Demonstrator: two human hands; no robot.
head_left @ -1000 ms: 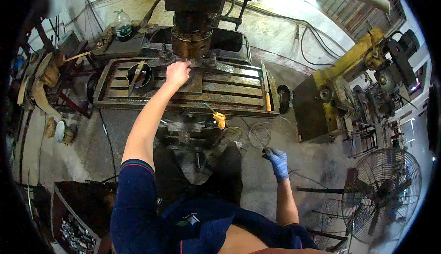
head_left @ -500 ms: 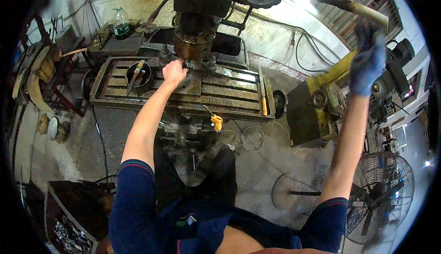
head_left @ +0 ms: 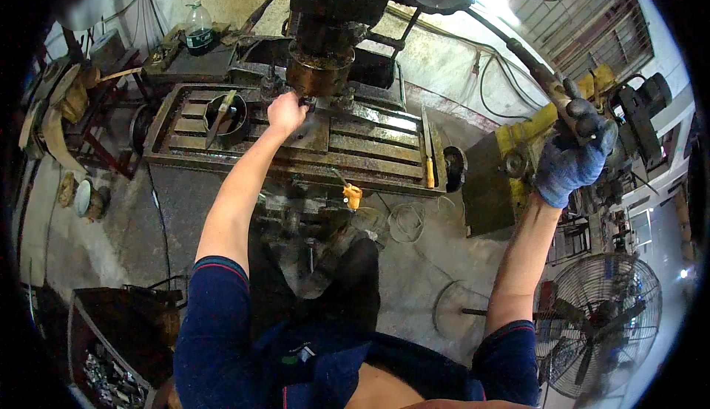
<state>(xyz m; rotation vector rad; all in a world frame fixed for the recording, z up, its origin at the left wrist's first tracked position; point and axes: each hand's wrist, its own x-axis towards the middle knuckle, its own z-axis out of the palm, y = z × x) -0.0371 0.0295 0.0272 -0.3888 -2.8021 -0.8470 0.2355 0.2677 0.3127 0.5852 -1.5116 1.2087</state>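
Observation:
Bare and closed, my left hand is just below and beside the round, rusty spindle head of a large machine. What its fingers hold is hidden by the hand itself. Under it lies the slotted, oily metal machine table. My right hand, in a blue-grey glove with dark fingers, is raised at the far right. Its fingers wrap round the end of a long dark machine lever, which slopes down to it from the machine's head.
On the table's left stands a black pot with a brush across it. A yellow-handled tool lies at its right end. A yellow-green machine and a caged fan stand right; a metal-scrap bin is lower left.
My right hand, blurred and higher before, has come down and inward, and the lever has swung down with it. My left hand stays by the spindle head.

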